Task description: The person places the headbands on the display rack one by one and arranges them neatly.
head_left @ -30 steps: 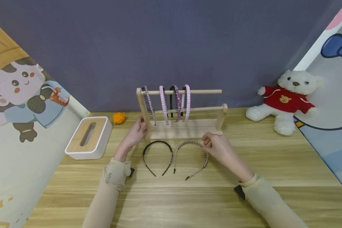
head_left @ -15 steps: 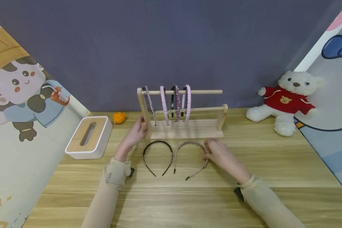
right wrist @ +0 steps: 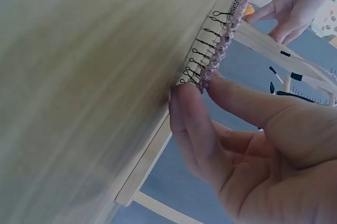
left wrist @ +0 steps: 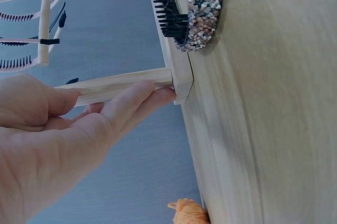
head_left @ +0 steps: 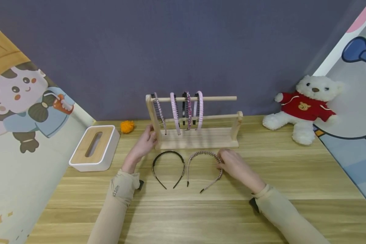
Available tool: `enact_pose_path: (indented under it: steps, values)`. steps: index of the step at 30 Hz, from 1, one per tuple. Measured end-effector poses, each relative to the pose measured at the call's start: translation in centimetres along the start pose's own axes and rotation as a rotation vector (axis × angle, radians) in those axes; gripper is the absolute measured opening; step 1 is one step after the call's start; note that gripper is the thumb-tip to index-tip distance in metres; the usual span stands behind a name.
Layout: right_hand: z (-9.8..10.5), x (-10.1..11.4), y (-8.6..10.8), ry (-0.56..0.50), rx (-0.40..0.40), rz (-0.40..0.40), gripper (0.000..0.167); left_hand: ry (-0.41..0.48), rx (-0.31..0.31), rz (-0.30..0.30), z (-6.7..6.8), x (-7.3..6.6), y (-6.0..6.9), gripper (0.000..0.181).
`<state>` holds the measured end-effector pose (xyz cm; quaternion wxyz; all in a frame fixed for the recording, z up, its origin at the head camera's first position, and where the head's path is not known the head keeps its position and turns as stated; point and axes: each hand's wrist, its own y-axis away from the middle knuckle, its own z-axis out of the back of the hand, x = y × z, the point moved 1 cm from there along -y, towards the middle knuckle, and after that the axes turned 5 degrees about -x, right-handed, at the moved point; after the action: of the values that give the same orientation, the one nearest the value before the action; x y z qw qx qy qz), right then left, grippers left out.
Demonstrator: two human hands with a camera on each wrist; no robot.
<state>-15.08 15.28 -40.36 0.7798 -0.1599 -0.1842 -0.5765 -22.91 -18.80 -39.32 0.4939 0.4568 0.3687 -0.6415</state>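
Head view places a wooden headband stand (head_left: 201, 137) at the centre, and both hands work close to it. Just in front of the stand's right half lies a pink beaded headband (right wrist: 224, 42); the right hand (head_left: 234, 164) pinches its outer edge between thumb and fingertips — probably because so slim a band gives little else to take hold of. Whether that edge is lifted or flat on the wood-grain table (head_left: 201, 217), I cannot tell. At the stand's left end, the left hand (head_left: 143, 140) has its thumb and fingers against the left post (head_left: 153, 117), seemingly to steady the frame; whether they clasp the post or merely rest on it, the pictures leave unclear. A black stone-studded headband (left wrist: 202, 8) lies in front of the stand's left half, beside the pink beaded one, untouched and with its ends pointing away from the stand. Several others, among them a magenta glitter headband (head_left: 189, 112), hang astride the stand's upper rod (head_left: 221, 98) — which likely keeps them upright, separate and easy to pick out. Left of the stand are an orange pompom (head_left: 127, 126) and, farther out, a tissue box (head_left: 105, 139); well to its right sits a white teddy bear (head_left: 302, 108).
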Motion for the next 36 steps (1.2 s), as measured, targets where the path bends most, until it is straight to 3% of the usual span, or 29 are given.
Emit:
enact_pose_path:
  steps: [11,19,36]
  values:
    - [0.4,0.1,-0.5,-0.011,0.038,-0.023,0.017,-0.048,-0.015,-0.015,-0.1,0.1,0.0,0.051]
    - [0.7,-0.1,-0.4,-0.133,0.072,-0.078,0.014,-0.06,-0.015,-0.012,-0.1,0.0,0.0,0.051]
    - [1.7,-0.9,-0.1,-0.238,0.039,-0.082,0.018,-0.058,-0.024,-0.005,-0.1,0.0,-0.1,0.049]
